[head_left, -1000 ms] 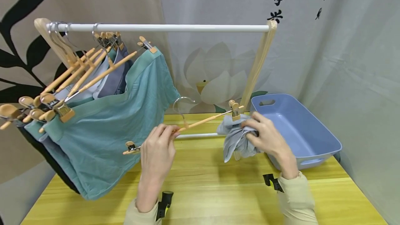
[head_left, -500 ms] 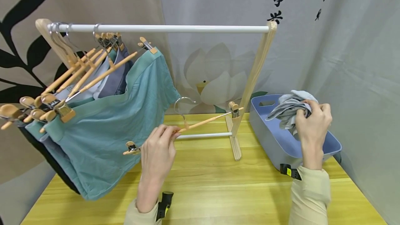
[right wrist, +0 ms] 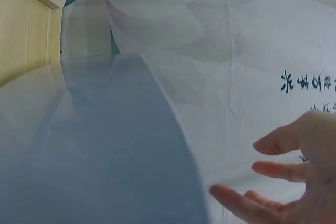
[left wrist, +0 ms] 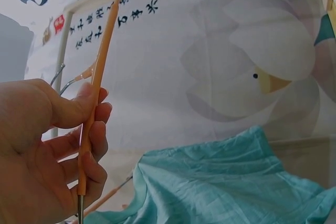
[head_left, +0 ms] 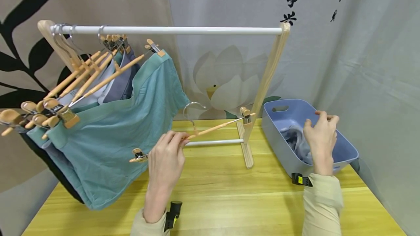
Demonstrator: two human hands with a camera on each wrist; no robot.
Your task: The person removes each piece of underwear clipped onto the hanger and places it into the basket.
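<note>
My left hand [head_left: 166,159] grips the wooden bar of a clip hanger [head_left: 213,128], its metal hook pointing up and both end clips holding no cloth. In the left wrist view, thumb and fingers wrap around that hanger's bar [left wrist: 105,40]. Over the right side of the blue basin [head_left: 348,153], my right hand [head_left: 321,137] has its fingers spread, with nothing between them. A crumpled grey-blue cloth [head_left: 296,143] lies inside the basin, partly behind that hand. In the right wrist view, the fingers [right wrist: 236,203] are loosely bent beside the basin wall [right wrist: 121,145].
A wooden rack with a white rail [head_left: 197,30] stands on the table [head_left: 210,199]. Several clip hangers crowd its left end, the front one bearing teal shorts [head_left: 131,130]. The rack's right leg [head_left: 270,65] rises close to the basin. A printed curtain [head_left: 223,3] hangs behind.
My right hand took the grey-blue cloth from beside the hanger's right clip over to the basin and let it go inside. My left hand stayed in place, holding the hanger.
</note>
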